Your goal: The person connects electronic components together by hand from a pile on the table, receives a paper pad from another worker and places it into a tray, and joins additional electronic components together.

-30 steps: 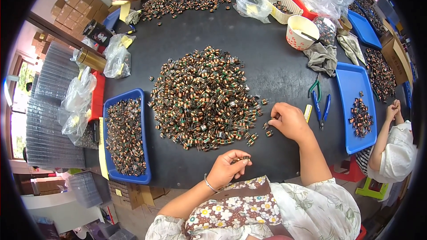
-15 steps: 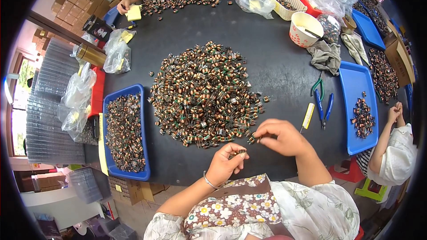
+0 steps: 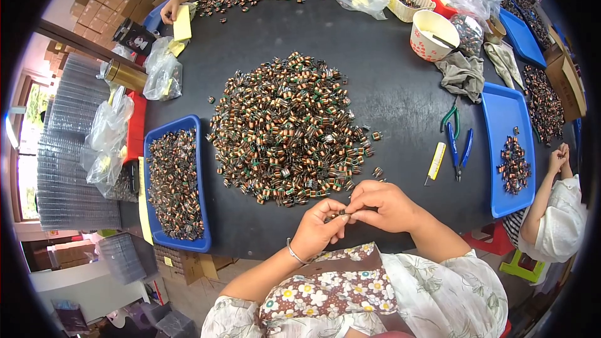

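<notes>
A large pile of small copper-wound coils (image 3: pixel 285 131) with dark ends and green bits lies in front of me on the black table. At its near edge, my left hand (image 3: pixel 318 228) is closed around one or more such coils (image 3: pixel 336 215), partly covered by the fingers. My right hand (image 3: pixel 383 205) meets it from the right, thumb and forefinger pinched at the left fingertips. Whatever the right fingers grip there is too small and hidden to make out. One loose coil (image 3: pixel 377 172) rests just beyond my right hand, apart from the pile.
A blue tray (image 3: pixel 205 181) full of coils stands left; another blue tray (image 3: pixel 501 112) with fewer lies right. Between that tray and the pile are blue-handled pliers (image 3: pixel 462 150), green-handled pliers (image 3: pixel 452 116) and a yellow-white knife (image 3: pixel 435 161). Across the table, another person's hand (image 3: pixel 170 10) holds yellow paper (image 3: pixel 182 24).
My right hand has moved from the pile's edge leftward and down to my left hand, which stays nearly in place. Across the table, the other person's yellow paper has been lifted upright.
</notes>
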### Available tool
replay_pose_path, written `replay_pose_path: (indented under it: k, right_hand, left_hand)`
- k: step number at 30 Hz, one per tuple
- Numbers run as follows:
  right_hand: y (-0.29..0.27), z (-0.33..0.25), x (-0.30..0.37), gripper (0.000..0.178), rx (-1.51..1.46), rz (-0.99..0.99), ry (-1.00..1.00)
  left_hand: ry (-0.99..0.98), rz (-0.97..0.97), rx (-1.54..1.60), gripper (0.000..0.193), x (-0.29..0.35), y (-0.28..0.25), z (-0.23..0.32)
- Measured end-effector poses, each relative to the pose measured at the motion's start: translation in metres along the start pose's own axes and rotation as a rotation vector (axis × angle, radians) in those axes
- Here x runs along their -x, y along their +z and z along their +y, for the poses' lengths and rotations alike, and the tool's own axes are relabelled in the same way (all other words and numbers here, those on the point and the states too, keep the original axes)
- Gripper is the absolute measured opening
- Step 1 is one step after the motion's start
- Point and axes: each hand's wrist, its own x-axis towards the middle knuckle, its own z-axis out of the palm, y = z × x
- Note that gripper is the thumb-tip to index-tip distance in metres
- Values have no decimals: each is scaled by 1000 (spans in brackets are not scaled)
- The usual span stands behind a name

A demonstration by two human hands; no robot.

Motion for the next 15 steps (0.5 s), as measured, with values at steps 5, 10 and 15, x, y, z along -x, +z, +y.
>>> replay_pose_path:
  k: [5,10,15]
  right_hand:
    - [5,0,0,18,-22,18,-12]
    - [4,2,-2,16,-9,-20,-58]
    - [3,2,-1,16,-11,-27,-57]
  left_hand:
    - [-21,-13,-22,10,2,-1,0]
    - [-21,-32,11,17,3,-3,-1]
    - [-25,-28,-10,15,3,-3,0]
